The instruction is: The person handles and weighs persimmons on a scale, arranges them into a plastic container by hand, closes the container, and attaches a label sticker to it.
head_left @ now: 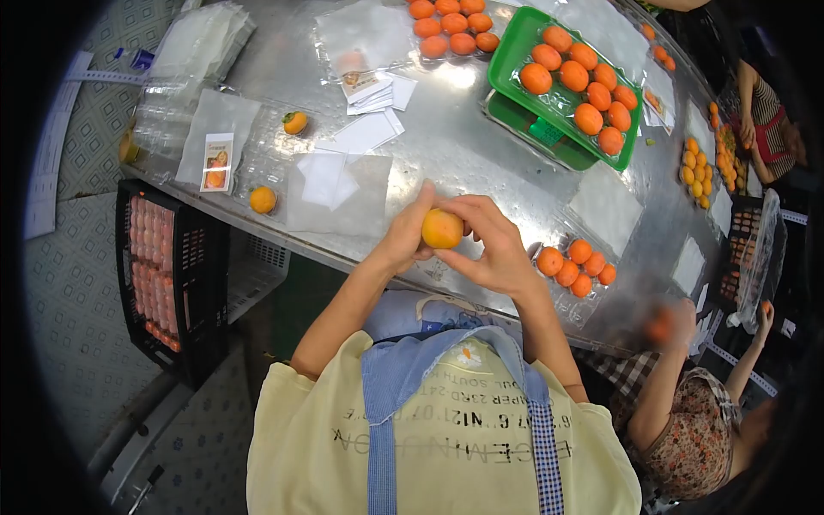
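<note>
In front of my chest, over the table's near edge, I hold one yellow-orange persimmon [442,229] between both hands. My left hand [407,230] closes on it from the left, its thumb pointing up. From the other side my right hand [491,239] curls its fingers and thumb round it. To the right of my hands, a clear plastic tray [577,302] holds several orange persimmons [567,273]. Two loose persimmons lie to the left: a yellowish one [263,200] and one with a green calyx [294,123]. White paper slips [330,178] rest beyond my hands.
A green crate [515,51] bears a tray of persimmons at the back right. Stacked clear trays [163,112] and a picture label [217,163] are on the left. A black crate [163,270] with packed fruit stands below the metal table [446,112]. Co-workers work along the right.
</note>
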`<state>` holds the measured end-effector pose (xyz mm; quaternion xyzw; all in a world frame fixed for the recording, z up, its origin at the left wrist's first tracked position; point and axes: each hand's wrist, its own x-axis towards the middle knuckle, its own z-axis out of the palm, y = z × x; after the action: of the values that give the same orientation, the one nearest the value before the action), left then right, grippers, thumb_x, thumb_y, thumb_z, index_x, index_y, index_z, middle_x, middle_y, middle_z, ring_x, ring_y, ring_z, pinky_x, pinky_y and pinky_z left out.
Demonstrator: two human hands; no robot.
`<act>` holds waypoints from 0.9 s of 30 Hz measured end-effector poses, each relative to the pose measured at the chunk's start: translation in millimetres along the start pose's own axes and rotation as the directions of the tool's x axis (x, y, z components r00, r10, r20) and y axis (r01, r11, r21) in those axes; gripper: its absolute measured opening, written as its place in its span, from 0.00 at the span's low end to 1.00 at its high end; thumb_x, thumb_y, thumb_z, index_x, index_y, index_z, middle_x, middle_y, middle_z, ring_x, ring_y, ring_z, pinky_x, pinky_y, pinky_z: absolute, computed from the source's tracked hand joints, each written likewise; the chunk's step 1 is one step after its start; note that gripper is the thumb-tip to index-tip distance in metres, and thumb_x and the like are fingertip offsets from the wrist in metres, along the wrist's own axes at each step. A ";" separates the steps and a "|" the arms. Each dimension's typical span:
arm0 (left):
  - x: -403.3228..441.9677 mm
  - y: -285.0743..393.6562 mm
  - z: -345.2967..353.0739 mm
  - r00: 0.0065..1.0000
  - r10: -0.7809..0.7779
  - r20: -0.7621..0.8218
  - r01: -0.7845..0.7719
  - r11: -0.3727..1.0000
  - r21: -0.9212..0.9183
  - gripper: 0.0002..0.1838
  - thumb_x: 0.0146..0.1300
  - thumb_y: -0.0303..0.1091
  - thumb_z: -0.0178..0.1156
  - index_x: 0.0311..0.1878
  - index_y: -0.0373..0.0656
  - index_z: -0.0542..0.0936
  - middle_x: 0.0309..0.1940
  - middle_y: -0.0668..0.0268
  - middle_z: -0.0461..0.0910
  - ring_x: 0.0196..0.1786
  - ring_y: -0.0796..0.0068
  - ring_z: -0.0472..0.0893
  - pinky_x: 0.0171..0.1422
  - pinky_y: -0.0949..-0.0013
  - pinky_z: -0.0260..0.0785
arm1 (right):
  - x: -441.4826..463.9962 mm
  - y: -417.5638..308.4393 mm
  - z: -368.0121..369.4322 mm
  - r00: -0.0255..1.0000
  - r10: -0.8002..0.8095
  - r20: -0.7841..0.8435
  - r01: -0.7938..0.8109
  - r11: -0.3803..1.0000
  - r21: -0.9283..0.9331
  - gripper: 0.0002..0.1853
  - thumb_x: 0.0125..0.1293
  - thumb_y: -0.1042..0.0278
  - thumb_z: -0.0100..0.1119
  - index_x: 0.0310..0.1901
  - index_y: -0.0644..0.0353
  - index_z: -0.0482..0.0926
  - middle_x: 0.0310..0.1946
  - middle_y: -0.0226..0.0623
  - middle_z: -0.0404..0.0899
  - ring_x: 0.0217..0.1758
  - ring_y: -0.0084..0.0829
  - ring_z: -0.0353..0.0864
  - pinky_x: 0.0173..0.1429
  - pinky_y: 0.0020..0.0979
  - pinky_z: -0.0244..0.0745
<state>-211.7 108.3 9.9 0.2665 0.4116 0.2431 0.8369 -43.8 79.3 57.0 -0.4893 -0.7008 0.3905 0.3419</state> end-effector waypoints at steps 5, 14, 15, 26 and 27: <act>8.9 -8.8 5.1 0.999 0.037 -0.028 -0.035 0.997 0.071 0.36 0.71 0.66 0.32 0.54 0.41 0.74 0.33 0.66 0.78 0.22 0.84 0.69 0.18 0.81 0.54 | -3.9 13.5 -3.1 0.992 -0.055 -0.114 0.046 0.995 -0.084 0.27 0.47 0.71 0.72 0.52 0.59 0.76 0.47 0.39 0.76 0.42 0.33 0.78 0.42 0.29 0.75; 17.6 -26.9 -4.9 0.999 -0.027 -0.021 0.033 0.943 0.330 0.27 0.74 0.56 0.40 0.56 0.42 0.74 0.39 0.66 0.78 0.30 0.82 0.72 0.29 0.78 0.64 | 5.3 71.5 -129.2 0.848 0.049 -0.528 -0.180 0.963 -0.200 0.26 0.50 0.67 0.71 0.52 0.62 0.74 0.45 0.41 0.76 0.40 0.34 0.79 0.44 0.32 0.77; 19.0 -29.6 -5.4 0.999 -0.038 -0.037 0.049 0.935 0.352 0.26 0.74 0.54 0.42 0.56 0.42 0.75 0.39 0.66 0.78 0.31 0.82 0.72 0.31 0.78 0.65 | 14.1 72.4 -138.8 0.849 0.037 -0.528 -0.186 0.954 -0.233 0.27 0.50 0.67 0.71 0.52 0.62 0.74 0.44 0.41 0.76 0.40 0.34 0.79 0.44 0.33 0.76; 28.3 -34.8 -10.7 0.998 -0.008 -0.069 0.028 0.954 0.298 0.15 0.71 0.43 0.53 0.53 0.45 0.77 0.38 0.68 0.79 0.30 0.85 0.73 0.32 0.80 0.65 | 90.6 98.8 -151.6 0.903 -0.012 -0.429 -0.285 0.731 -0.620 0.24 0.48 0.63 0.71 0.48 0.59 0.78 0.42 0.41 0.79 0.46 0.42 0.78 0.48 0.40 0.74; 29.0 -37.9 -14.9 0.997 0.003 -0.080 0.021 0.957 0.290 0.15 0.71 0.42 0.52 0.53 0.44 0.77 0.38 0.67 0.79 0.30 0.85 0.73 0.31 0.80 0.65 | 91.9 101.3 -151.2 0.904 -0.023 -0.428 -0.276 0.732 -0.623 0.23 0.48 0.63 0.71 0.47 0.59 0.78 0.42 0.41 0.79 0.47 0.42 0.78 0.48 0.40 0.74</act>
<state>-201.0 102.0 -38.5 0.3748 0.4769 0.1866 0.7728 102.5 221.0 46.3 -0.6968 -0.6708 0.0241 0.2528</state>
